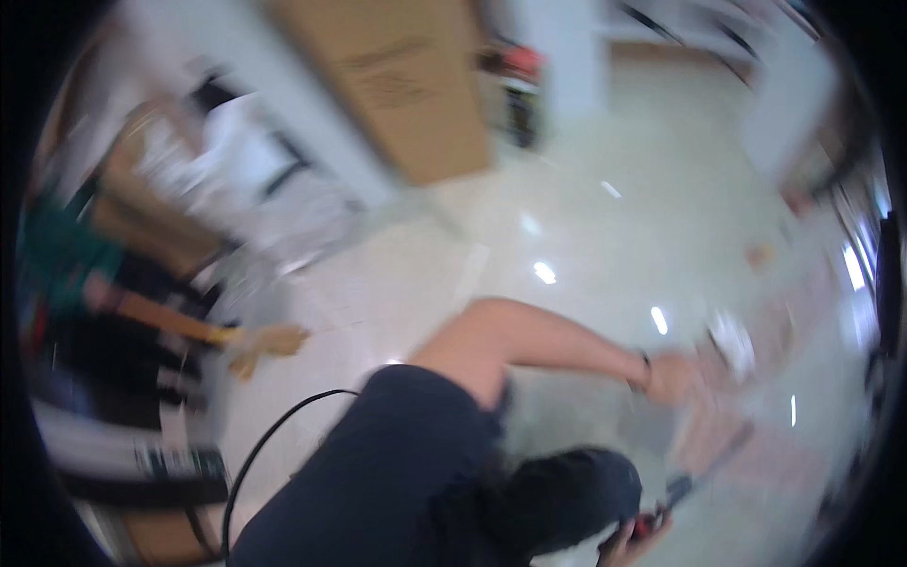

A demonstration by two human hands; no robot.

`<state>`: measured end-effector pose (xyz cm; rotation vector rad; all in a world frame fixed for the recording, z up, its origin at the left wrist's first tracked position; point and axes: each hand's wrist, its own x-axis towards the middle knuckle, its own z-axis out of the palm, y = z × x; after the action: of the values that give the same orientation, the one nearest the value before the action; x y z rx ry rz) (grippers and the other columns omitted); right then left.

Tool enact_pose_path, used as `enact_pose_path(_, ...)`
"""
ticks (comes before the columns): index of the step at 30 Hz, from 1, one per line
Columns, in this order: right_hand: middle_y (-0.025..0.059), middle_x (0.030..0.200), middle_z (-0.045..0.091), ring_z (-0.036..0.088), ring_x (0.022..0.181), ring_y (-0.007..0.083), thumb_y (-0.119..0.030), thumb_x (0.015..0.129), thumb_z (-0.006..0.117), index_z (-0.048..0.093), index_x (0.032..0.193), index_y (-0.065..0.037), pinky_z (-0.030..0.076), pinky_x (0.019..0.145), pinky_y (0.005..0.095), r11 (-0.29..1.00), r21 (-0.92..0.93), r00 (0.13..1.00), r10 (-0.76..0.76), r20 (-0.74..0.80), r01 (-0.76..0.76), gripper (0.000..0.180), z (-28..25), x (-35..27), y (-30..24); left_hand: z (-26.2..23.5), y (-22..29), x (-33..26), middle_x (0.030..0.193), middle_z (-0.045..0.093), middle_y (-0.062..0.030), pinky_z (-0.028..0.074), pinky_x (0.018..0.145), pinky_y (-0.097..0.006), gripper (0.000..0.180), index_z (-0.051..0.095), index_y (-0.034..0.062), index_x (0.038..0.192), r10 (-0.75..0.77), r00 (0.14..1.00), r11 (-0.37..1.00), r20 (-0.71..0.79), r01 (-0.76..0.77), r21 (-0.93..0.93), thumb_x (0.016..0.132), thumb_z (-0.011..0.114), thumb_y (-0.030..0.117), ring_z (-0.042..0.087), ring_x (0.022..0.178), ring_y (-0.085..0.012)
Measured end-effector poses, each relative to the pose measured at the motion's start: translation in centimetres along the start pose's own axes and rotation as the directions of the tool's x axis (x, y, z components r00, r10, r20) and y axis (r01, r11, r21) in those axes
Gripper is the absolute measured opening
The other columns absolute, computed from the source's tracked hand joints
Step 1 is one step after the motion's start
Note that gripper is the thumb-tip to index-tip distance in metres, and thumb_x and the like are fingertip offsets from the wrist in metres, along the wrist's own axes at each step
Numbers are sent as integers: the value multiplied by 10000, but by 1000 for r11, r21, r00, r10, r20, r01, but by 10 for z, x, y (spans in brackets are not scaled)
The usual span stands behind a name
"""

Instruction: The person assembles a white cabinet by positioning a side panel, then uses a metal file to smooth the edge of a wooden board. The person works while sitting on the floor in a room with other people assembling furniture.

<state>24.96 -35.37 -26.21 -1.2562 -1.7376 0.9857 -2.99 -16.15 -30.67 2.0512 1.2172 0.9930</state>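
My left arm, in a dark short sleeve, stretches across to the right. At its end my left hand (673, 378), below a dark wristband, is at the edge of a pinkish-brown sheet (756, 454); motion smears its fingers. Low in the view, my right hand (639, 542) is closed round the red and black handle of a tool with a long, thin grey shaft (713, 468). The shaft points up and right, across the sheet; blur hides the tool's exact kind. A white crumpled piece (732, 345) lies just beyond my left hand.
A tall brown cardboard box (406, 104) stands at the back. Clear plastic wrapping (293, 217) lies farther left. At the left edge is another person in green (71, 255), near a tan glove-like shape (269, 350). A black cable (260, 439) curves beside my left sleeve. The shiny floor (595, 227) is pale.
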Motion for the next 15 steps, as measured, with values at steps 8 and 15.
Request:
enact_pose_path(8,-9,696,498,475,583,60,-152,1039,493,525,1235,-5,386,521,240,896,18,843,423,-333,-443,246,-21,-3,-46,28,7,69,1046,643,-140,481,896,-353,314,626,-5,1105,-273,915,840,-297,77,-537,996,551,279,626,1009,-259)
enact_pose_path(15,21,613,467,447,532,109,-266,1075,411,536,1169,1,366,501,307,787,-25,758,585,-290,-617,309,26,-26,-45,57,44,6,1023,624,-148,462,882,-339,240,598,-26,1085,-282,876,863,-391,53,-503,970,550,179,606,966,-240)
